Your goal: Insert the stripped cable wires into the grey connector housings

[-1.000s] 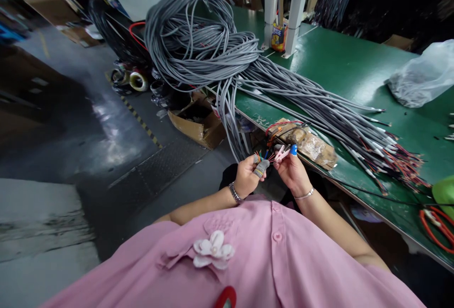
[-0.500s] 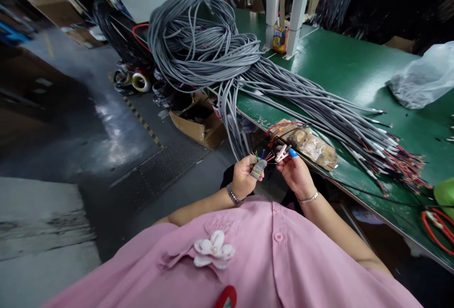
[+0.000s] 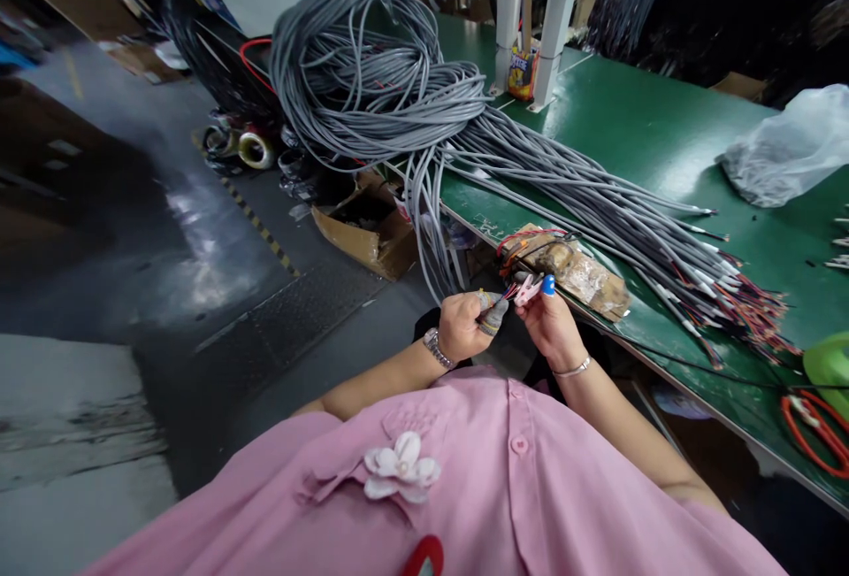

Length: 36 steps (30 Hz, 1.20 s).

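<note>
Short-sleeved pink shirt (image 3: 457,505) with buttoned front placket (image 3: 518,474), white petalled flower ornament (image 3: 401,467) on chest, left hand (image 3: 465,326) — grey knitted finger covers (image 3: 493,319) with yellow banding, silver link wristband (image 3: 436,348), right hand (image 3: 554,328) — blue fingertip cover (image 3: 547,285), slim silver bracelet (image 3: 573,368)

green workbench (image 3: 643,103), kinda scuffed up front | fat gray cable bundle (image 3: 378,111) sprawled along it, some strands drooping over the edge | taped-up cardboard piece (image 3: 600,288) right at the front edge | filled plastic bag (image 3: 783,151) over right | yellow printed packet (image 3: 523,76) between white posts (image 3: 550,54) | gray floor (image 3: 205,249): striped tape (image 3: 257,224)
</note>
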{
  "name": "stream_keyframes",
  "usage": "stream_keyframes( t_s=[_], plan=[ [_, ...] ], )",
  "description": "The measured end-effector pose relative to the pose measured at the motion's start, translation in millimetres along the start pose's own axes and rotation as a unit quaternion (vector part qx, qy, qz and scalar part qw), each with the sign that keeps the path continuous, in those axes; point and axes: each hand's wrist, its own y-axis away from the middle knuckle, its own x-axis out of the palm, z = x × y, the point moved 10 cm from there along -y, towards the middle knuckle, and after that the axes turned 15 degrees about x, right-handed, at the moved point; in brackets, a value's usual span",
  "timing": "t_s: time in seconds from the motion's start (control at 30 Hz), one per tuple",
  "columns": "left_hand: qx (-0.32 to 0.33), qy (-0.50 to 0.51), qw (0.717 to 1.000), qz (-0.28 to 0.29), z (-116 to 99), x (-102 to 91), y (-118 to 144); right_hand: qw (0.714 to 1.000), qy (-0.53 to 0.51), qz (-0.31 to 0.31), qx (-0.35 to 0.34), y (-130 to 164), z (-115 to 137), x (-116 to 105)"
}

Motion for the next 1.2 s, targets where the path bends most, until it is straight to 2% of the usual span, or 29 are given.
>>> stream_keyframes(
  t_s=[0.17, 0.33, 0.53, 0.63, 0.7, 0.8, 0.87, 1.0, 1.2],
  plan=[
    [0.007, 0.012, 1.000, 0.012, 2.2, 5.5, 3.8, 0.999, -0.042, -0.018, -0.024, -1.2, 4.0, -0.1],
    [0.022, -0.020, 0.999, 0.043, -1.9, 9.6, 5.7, 0.999, -0.041, -0.018, -0.014, -1.2, 1.4, -0.1],
    [-0.003, -0.010, 1.000, 0.018, -1.3, 1.6, 6.4, 0.999, -0.031, 0.010, 0.012, 0.3, -4.4, 3.0],
    [-0.048, 0.038, 0.998, -0.004, 3.5, -2.8, 11.6, 0.998, -0.026, 0.043, 0.037, 4.0, -11.3, 5.6],
    [-0.104, 0.099, 0.989, -0.022, 10.5, -3.0, 18.5, 0.995, -0.006, 0.078, 0.055, 9.5, -17.2, 10.0],
    [-0.200, 0.213, 0.955, -0.044, 21.7, 4.7, 32.6, 0.987, 0.055, 0.128, 0.079, 20.9, -27.7, 19.7],
    [-0.244, 0.262, 0.932, -0.053, 26.0, 10.5, 40.6, 0.983, 0.093, 0.137, 0.080, 27.2, -31.7, 25.2],
    [-0.276, 0.285, 0.917, -0.047, 28.1, 18.6, 49.6, 0.987, 0.123, 0.099, 0.042, 31.3, -27.4, 30.1],
    [-0.279, 0.283, 0.917, 0.004, 26.9, 31.1, 57.1, 0.989, 0.146, 0.022, -0.001, 30.6, -20.4, 21.7]
  ],
)
